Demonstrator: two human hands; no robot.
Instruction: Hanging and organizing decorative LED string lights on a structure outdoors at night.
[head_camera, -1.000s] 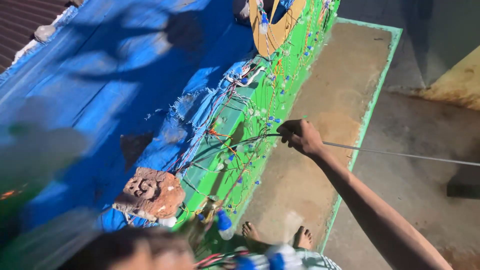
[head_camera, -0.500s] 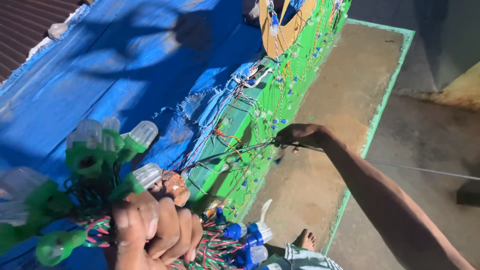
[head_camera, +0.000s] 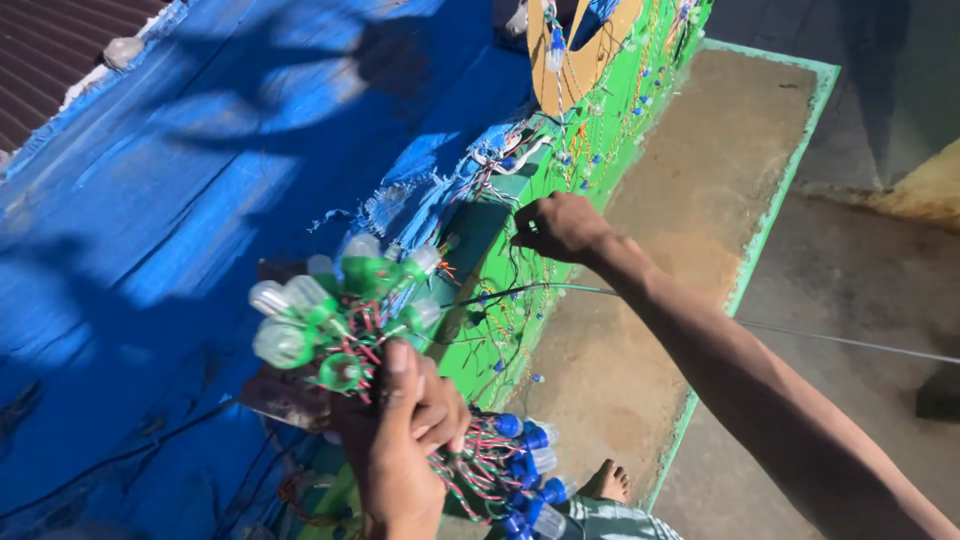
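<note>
- Overhead, looking down a blue painted wall face (head_camera: 180, 200) toward a bare concrete ledge (head_camera: 690, 200) below.
- Left hand (head_camera: 405, 440) is fisted around a bunch of green-based clear light bulbs on red, white and green twisted wires (head_camera: 335, 315); fingers curled tight on the wire bundle, thumb up along it.
- Bulb heads fan out above the fist, against the blue wall near its lower edge.
- Blue-capped bulbs on the same kind of wire (head_camera: 525, 465) hang just below the fist.
- Right hand (head_camera: 560, 228) reaches out to the green painted board studded with small blue lights (head_camera: 500, 260); fingers folded in at the board's upper edge. Cannot tell what they pinch, if anything.
- Thin dark cable (head_camera: 520, 290) runs under the right forearm across the board.
- Bare foot (head_camera: 607, 483) stands on the ledge near its green-painted rim.
- Corrugated roof sheet (head_camera: 50, 40) at the top left corner.
</note>
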